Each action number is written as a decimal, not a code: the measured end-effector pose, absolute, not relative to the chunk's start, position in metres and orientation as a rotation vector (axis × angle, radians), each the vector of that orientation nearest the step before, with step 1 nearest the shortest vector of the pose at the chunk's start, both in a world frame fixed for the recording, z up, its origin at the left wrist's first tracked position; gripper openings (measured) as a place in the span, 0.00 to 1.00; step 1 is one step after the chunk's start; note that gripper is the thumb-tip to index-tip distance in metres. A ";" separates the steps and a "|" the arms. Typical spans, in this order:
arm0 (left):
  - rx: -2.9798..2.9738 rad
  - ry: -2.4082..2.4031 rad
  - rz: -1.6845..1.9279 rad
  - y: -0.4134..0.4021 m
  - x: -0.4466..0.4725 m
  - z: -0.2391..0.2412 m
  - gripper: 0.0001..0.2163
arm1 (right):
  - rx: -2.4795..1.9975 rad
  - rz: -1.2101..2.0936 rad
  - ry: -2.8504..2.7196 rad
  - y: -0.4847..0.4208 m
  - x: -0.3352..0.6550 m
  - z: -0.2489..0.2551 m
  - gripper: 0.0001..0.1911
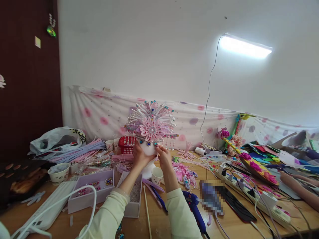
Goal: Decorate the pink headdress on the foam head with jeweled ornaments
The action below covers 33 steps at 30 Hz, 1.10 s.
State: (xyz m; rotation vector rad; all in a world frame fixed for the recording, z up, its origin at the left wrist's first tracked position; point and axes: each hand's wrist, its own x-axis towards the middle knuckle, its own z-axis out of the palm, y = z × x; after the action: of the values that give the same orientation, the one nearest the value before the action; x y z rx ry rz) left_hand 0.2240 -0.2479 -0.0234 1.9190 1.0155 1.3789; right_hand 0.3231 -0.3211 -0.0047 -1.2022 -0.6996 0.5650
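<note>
A pink beaded headdress (152, 127), with a large ribbon flower, pearl sprays, blue gems and hanging bead tassels, sits upright on a white mannequin head (147, 148). My left hand (141, 156) grips the head from the left, its thumb across the front below the gem band. On the other side, my right hand (163, 156) is closed, its fingertips at the headdress's lower gem edge. The head's white base (148, 171) shows between my forearms, beside a paper cup (157, 176).
Lilac boxes (91, 189) of beads lie left, near a white power strip (47, 205). A blue glue gun (195, 209), a phone (235, 202) and a long socket strip (251, 194) with cables lie right. Another person's arm (299, 189) reaches in at far right. A red basket (126, 146) stands behind.
</note>
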 end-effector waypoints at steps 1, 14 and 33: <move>1.919 1.023 1.374 -0.248 0.224 -0.023 0.54 | -1.192 0.564 -0.697 -0.321 0.322 -0.005 0.17; 1.928 1.011 1.350 -0.258 0.218 -0.018 0.53 | -1.141 0.583 -0.702 -0.319 0.325 -0.010 0.17; 1.885 1.007 1.359 -0.252 0.221 -0.022 0.59 | -1.246 0.480 -0.714 -0.312 0.327 -0.011 0.16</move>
State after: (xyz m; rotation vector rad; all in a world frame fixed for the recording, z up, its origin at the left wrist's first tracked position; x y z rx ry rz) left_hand 0.2213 -0.2519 -0.0224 1.8853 1.0070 1.3593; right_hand 0.3267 -0.3116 -0.0108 -1.2461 -0.7135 0.4800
